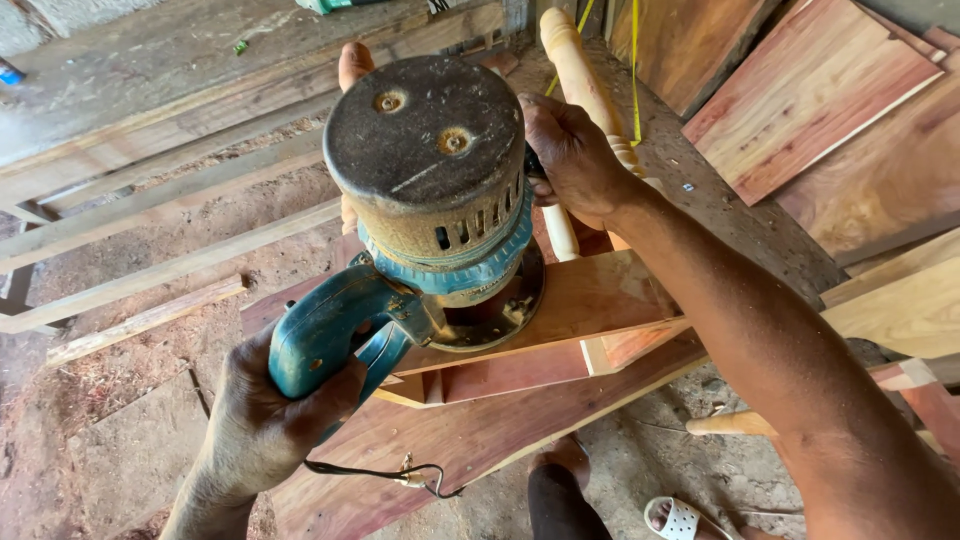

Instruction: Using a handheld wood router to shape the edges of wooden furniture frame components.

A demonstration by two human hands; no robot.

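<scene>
Gripping the teal D-handle of a dusty electric router (440,200) with the left hand (265,425), fingers wrapped tight around it; pressing the right hand (575,155) against the far side of the motor housing, fingers curled round something hidden behind it, so cannot tell exactly what that grip is closing on. Sitting with its round metal base on a reddish plank (560,300), near the middle of a stack of boards (470,440) serving as the tabletop, close to the plank's near edge. Judging the risks: tipping off that edge through too little base support, gouging the wood; snagging the black cord (385,472) dangling below the stack; kicking sideways if either hold slackens, with a foot in a white sandal (680,518) right underneath on the floor. Showing a flat, grimy motor cap with two screws, slotted vents, smooth red-and-cream grained boards, a pale turned spindle (580,75) lying beyond, sawdust coating the ground.
</scene>
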